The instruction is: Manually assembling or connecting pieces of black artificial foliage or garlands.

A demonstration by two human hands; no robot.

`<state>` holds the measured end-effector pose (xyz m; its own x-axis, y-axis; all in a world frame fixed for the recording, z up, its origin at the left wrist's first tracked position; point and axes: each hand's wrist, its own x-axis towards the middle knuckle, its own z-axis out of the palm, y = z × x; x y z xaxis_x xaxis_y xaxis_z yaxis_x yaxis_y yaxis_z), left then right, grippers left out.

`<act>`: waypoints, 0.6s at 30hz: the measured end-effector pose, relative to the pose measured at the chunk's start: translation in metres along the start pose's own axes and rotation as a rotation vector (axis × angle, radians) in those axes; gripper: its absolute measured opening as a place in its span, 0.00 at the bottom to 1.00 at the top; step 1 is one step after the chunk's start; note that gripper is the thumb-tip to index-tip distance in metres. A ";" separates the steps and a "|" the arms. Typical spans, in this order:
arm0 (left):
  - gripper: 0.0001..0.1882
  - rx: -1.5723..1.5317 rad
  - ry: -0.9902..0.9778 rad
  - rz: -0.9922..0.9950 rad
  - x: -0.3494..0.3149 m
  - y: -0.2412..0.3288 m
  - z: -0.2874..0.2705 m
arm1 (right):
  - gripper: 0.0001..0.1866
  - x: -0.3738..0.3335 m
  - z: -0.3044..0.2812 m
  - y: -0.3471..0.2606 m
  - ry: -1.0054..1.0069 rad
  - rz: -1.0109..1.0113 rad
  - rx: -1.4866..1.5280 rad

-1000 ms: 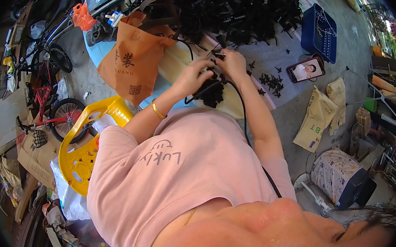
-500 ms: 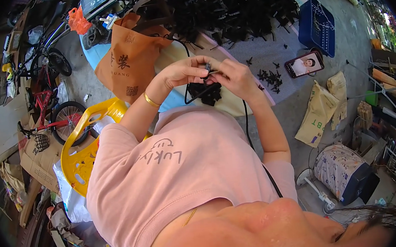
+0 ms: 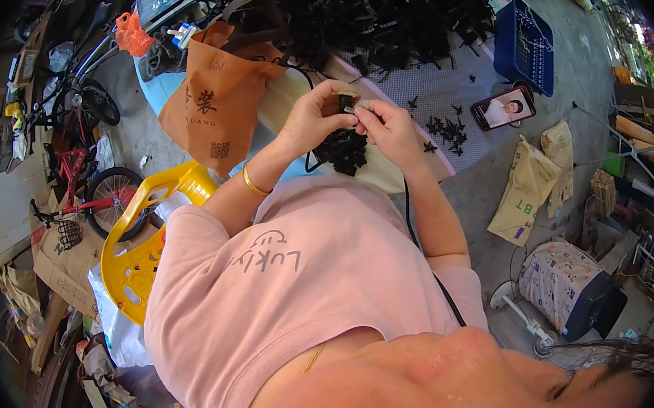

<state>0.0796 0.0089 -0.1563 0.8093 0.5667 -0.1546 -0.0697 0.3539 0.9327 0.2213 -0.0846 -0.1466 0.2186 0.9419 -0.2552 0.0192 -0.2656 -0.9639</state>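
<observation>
My left hand (image 3: 317, 118), a gold bangle at its wrist, is closed with fingers and thumb around a small black plastic piece (image 3: 346, 103). Against the piece's near end, my right hand (image 3: 386, 126) pinches thumb and forefinger together; whatever lies between these fingertips is too small to make out. Just below both hands, a small pile of black pieces (image 3: 342, 153) rests on a pale cloth at my lap. Beyond them spreads a large heap of similar black parts (image 3: 395, 16). Several loose black bits (image 3: 446, 131) lie to the right on the mesh-covered surface.
An orange bag (image 3: 213, 89) stands left of my hands. On the right are a phone (image 3: 504, 108) with a lit screen and a blue basket (image 3: 517, 64). A yellow chair (image 3: 125, 274) is at my left side. A black cable (image 3: 409, 212) runs down past my right forearm.
Both hands have shifted slightly and turned, showing the black piece more plainly. My right hand has lowered a little, its fingers drawn into a tighter pinch.
</observation>
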 end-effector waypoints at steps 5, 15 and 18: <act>0.14 -0.012 0.044 0.024 -0.003 0.002 0.000 | 0.08 -0.006 0.008 0.002 0.063 -0.083 -0.002; 0.11 0.183 0.221 0.286 -0.011 -0.009 0.014 | 0.08 -0.007 0.007 0.006 0.060 -0.008 0.049; 0.17 0.441 0.194 0.129 -0.010 -0.009 0.009 | 0.08 -0.004 0.003 0.006 -0.007 0.145 0.114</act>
<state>0.0773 -0.0073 -0.1603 0.6839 0.7280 -0.0475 0.1251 -0.0529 0.9907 0.2178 -0.0895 -0.1516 0.2042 0.8969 -0.3924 -0.1234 -0.3741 -0.9192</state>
